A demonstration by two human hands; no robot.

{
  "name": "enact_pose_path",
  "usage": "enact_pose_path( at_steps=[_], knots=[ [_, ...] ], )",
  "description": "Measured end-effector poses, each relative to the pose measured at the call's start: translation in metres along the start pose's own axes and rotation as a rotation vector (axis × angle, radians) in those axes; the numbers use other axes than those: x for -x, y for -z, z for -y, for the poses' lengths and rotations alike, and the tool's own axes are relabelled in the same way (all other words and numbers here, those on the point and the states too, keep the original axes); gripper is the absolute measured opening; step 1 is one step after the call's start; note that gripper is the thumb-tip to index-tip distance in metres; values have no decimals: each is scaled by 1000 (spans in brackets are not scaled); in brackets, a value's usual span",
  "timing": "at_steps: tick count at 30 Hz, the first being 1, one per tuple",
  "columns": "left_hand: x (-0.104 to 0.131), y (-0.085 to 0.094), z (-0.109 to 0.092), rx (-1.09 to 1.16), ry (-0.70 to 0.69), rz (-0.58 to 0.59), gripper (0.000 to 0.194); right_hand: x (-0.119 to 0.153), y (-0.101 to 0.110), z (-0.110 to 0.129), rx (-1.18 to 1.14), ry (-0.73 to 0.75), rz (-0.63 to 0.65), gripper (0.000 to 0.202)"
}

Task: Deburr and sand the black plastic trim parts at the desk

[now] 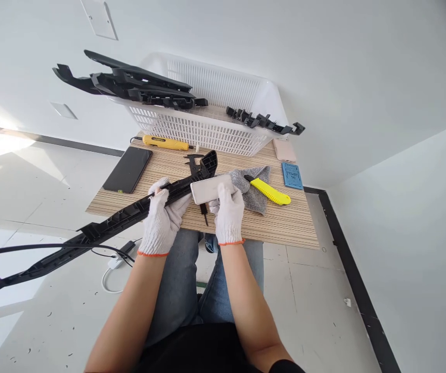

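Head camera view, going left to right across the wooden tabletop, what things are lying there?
Black phone → yellow screwdriver → grey cloth → yellow utility knife → blue pad.

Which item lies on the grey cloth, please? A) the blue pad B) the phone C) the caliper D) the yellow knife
D: the yellow knife has its black tip resting on the grey cloth, just right of the right hand.
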State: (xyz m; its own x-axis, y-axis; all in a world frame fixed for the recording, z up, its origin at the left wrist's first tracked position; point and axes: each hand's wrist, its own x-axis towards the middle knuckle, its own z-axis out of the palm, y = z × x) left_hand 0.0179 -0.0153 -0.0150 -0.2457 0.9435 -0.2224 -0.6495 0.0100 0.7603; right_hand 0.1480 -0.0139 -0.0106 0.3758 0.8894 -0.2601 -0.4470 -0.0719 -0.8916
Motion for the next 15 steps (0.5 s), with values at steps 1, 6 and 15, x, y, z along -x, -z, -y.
enact_pose_path(
  at_steps=[1, 6, 15],
  knots=[
    [-1, 0, 0, 6, 5, -16, 23, 0, -1, 0, 22, 1, 39, 39],
    [-3, 6, 3, 15, -21, 41, 22, -3, -1, 0, -13, 35, -115, 38],
    [1, -5, -6, 147, -18, 24, 20, 4, 10, 12, 8, -110, 216, 49]
  ],
)
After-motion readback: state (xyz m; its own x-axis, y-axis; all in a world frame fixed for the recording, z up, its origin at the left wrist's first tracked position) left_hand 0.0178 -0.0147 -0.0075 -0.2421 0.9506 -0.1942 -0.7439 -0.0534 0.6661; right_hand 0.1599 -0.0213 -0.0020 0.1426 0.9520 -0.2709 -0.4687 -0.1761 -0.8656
